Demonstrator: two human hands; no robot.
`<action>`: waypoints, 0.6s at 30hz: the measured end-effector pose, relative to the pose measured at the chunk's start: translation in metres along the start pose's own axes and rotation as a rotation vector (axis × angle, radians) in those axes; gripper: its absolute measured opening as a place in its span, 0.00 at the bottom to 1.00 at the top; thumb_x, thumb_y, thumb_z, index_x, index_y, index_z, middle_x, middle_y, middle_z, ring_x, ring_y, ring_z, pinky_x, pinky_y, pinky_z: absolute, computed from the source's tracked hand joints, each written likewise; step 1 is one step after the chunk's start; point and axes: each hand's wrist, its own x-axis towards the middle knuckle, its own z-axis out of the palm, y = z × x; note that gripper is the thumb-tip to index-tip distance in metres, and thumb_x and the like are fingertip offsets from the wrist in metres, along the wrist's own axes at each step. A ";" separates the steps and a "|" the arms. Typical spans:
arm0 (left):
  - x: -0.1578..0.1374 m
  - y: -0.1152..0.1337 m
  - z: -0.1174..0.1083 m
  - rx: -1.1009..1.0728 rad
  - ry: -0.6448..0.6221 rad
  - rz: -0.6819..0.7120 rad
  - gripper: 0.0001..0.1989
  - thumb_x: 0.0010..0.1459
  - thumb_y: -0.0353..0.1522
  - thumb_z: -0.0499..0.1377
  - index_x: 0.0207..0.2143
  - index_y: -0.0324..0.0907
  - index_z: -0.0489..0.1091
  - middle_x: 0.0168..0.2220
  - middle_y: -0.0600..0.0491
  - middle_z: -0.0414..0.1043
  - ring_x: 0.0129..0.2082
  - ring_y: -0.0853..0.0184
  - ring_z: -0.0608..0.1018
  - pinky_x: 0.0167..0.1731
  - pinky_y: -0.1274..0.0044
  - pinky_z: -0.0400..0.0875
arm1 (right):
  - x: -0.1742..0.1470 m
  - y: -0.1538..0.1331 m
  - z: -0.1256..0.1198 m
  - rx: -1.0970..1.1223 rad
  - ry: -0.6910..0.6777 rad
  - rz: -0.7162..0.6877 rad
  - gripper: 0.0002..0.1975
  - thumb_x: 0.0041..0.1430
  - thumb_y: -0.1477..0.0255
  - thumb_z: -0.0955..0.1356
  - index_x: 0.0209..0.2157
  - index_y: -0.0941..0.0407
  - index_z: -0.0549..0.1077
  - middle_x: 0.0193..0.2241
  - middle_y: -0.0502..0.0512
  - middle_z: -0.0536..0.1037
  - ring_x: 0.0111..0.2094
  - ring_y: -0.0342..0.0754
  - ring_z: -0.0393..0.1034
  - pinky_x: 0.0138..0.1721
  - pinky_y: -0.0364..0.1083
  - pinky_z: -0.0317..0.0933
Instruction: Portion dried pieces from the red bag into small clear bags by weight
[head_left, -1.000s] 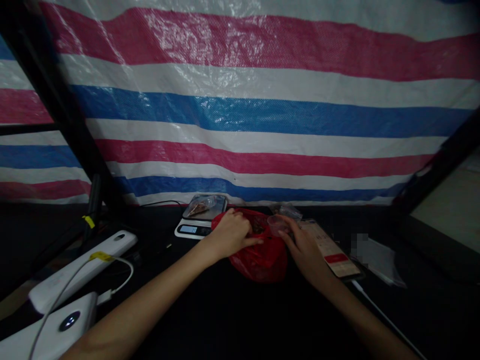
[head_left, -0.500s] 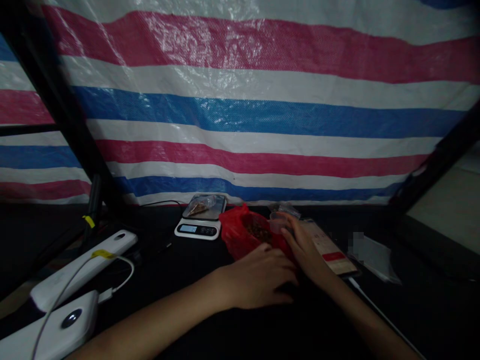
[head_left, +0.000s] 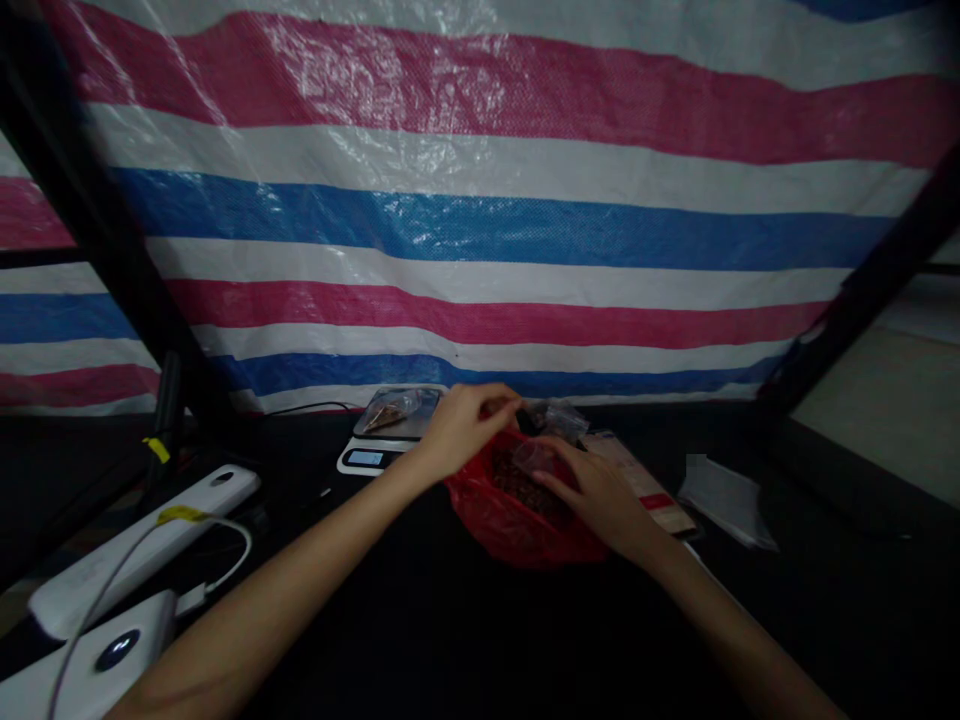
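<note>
A red plastic bag (head_left: 495, 525) lies with its mouth open, and small brown pieces (head_left: 525, 487) show inside. My left hand (head_left: 469, 425) pinches the far rim of the bag. My right hand (head_left: 600, 490) holds a small clear plastic cup (head_left: 534, 458) just over the brown pieces at the bag's mouth. Left of the bag stands a white digital scale (head_left: 349, 455), partly behind my left wrist. On its metal plate rests a clear bag with brown contents (head_left: 390, 412). The reading on the display is too small to tell.
A smartphone (head_left: 637, 475) lies right of the bag, with crumpled clear plastic (head_left: 564, 420) behind it. Farther right is a stack of clear bags (head_left: 727, 505). Two white power banks (head_left: 150, 555) and a cable lie at left. A striped tarp (head_left: 480, 235) closes the back.
My left hand has moved from the bag's near side up to its far rim. My right hand has lowered the cup into the bag's mouth. The view has shifted slightly.
</note>
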 end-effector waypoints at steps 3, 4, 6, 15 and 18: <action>0.027 -0.033 0.008 0.050 -0.021 0.027 0.13 0.57 0.35 0.51 0.41 0.39 0.67 0.42 0.50 0.70 0.43 0.66 0.71 0.45 0.75 0.61 | -0.001 0.000 -0.004 0.006 -0.028 -0.023 0.17 0.58 0.62 0.59 0.47 0.52 0.65 0.40 0.54 0.74 0.39 0.51 0.69 0.39 0.49 0.60; 0.033 -0.042 0.015 0.047 -0.107 0.050 0.16 0.55 0.35 0.53 0.44 0.38 0.66 0.46 0.48 0.68 0.46 0.65 0.69 0.47 0.75 0.59 | -0.001 0.001 -0.006 0.008 -0.042 -0.029 0.17 0.58 0.62 0.59 0.47 0.52 0.64 0.40 0.54 0.74 0.40 0.51 0.69 0.40 0.49 0.60; 0.040 -0.055 0.031 -0.007 -0.337 0.066 0.19 0.55 0.34 0.54 0.49 0.36 0.62 0.49 0.45 0.66 0.48 0.66 0.68 0.47 0.76 0.60 | -0.003 0.005 -0.009 0.008 -0.081 -0.041 0.18 0.58 0.62 0.59 0.49 0.51 0.63 0.42 0.54 0.73 0.41 0.50 0.68 0.41 0.48 0.60; 0.015 -0.066 0.060 0.082 -0.493 0.005 0.11 0.53 0.30 0.53 0.36 0.38 0.72 0.35 0.49 0.74 0.36 0.66 0.74 0.37 0.79 0.64 | -0.007 0.008 -0.021 -0.172 -0.171 -0.150 0.17 0.51 0.62 0.65 0.44 0.49 0.68 0.38 0.52 0.76 0.37 0.52 0.70 0.39 0.49 0.59; 0.014 -0.073 0.052 0.071 -0.399 -0.046 0.11 0.52 0.27 0.51 0.33 0.37 0.73 0.30 0.51 0.74 0.32 0.68 0.74 0.35 0.80 0.64 | -0.003 0.004 -0.019 -0.311 -0.103 -0.200 0.16 0.51 0.65 0.66 0.43 0.50 0.68 0.37 0.54 0.76 0.34 0.52 0.70 0.39 0.51 0.58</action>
